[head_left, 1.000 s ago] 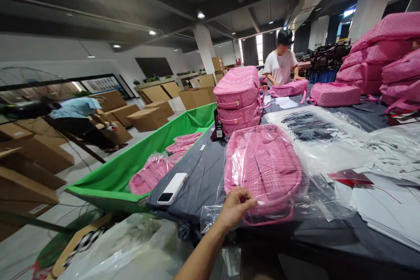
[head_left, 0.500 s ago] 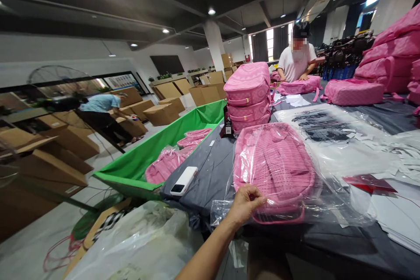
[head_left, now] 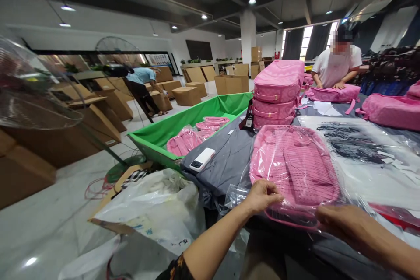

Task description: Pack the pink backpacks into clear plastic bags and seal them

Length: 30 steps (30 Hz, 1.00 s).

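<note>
A pink backpack (head_left: 295,166) lies flat in a clear plastic bag (head_left: 236,196) at the near edge of the table. At its lower left corner, my left hand (head_left: 264,197) is closed, thumb and fingers pinching the film. My right hand (head_left: 339,221), slightly blurred, is at the lower right corner with its fingers curled against the bag's edge. The backpack's top loop handle points toward me. Behind it stands a stack of pink backpacks (head_left: 278,92) with a dark tag hanging at its left side.
Left of the table, a green bin (head_left: 157,142) holds several bagged pink backpacks. A white power bank-like device (head_left: 202,159) lies on the grey cloth (head_left: 226,157). Clear bags (head_left: 348,179) and paper scraps are at right. A co-worker (head_left: 337,61) handles a backpack opposite; another person (head_left: 142,85) bends by cartons.
My right hand has come into view and reached the bag's lower right corner. My left hand keeps its pinch at the lower left. The view has turned left.
</note>
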Available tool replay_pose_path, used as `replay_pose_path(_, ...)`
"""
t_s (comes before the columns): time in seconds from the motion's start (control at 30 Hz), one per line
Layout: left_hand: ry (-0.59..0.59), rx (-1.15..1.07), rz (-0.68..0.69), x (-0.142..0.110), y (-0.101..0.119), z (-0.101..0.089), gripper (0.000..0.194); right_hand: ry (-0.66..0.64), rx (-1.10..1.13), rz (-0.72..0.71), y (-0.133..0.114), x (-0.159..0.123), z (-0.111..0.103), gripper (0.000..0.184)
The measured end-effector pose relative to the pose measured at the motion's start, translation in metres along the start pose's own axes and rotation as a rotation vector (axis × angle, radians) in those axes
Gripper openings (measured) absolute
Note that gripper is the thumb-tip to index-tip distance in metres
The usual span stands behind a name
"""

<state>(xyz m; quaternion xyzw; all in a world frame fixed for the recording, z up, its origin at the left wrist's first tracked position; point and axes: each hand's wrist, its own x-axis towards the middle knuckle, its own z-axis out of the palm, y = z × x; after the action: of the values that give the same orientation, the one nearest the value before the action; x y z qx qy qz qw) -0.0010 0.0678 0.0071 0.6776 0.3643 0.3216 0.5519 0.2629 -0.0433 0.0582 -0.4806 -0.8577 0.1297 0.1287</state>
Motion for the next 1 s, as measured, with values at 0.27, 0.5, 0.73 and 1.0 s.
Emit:
replay_pose_path(0.27,-0.002,0.083,0.030,0.001,0.000,-0.002,0.021,-0.086,-0.250,0.205,0.017,0.068,-0.033,0.012)
replay_pose_path(0.5,0.012,0.119,0.059,0.000,0.001,-0.003,0.018,0.220,-0.002,0.317,0.023,0.033,-0.015,0.028)
replay_pose_path(0.73,0.000,0.399,0.211,-0.014,0.014,-0.009,0.014,-0.025,-0.245,0.301,-0.009,0.053,0.010,0.025)
replay_pose_path(1.0,0.157,0.839,0.331,-0.050,0.012,-0.062,0.010,-0.120,-0.243,0.360,-0.012,0.063,-0.004,0.028)
